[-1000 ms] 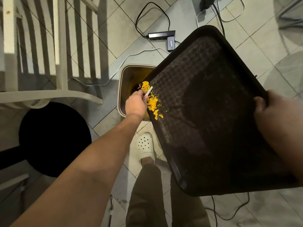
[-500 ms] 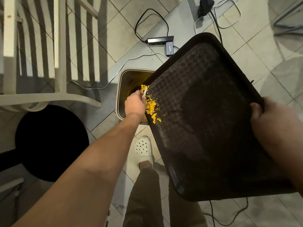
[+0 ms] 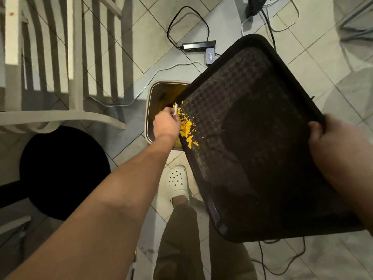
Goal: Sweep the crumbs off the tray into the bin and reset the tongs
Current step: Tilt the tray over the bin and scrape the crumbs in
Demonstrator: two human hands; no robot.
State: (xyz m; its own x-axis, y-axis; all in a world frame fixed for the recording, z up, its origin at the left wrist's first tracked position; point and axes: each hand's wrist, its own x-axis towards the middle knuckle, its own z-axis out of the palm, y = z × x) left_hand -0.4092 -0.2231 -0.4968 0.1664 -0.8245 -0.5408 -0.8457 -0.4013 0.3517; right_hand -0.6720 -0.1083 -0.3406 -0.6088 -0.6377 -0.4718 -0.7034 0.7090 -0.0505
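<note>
The yellow crumbs (image 3: 186,126) are gathered in a loose streak on the dark tray (image 3: 262,138), along the tray edge that hangs over the open bin (image 3: 150,110); the streak's long axis runs with that edge, and part of it lies directly above the bin mouth. Yellow is also seen inside the bin, below that edge. The tray is held tilted over the tiled floor (image 3: 201,23), its crumb edge toward the bin and its opposite edge away from it. The left hand (image 3: 166,124) is placed right at the crumbs, between the bin opening and the streak, so it is far the nearer of the two hands; it is curled around a small white tool (image 3: 175,110), whose kind cannot be told, with the arm stretched out from the body toward the bin. The right hand (image 3: 333,150) is clamped on the tray edge farthest from the bin, thumb on the upper face. The remaining sweep is judged to be short, across the edge and down into the bin. No tongs are seen near the bin.
</note>
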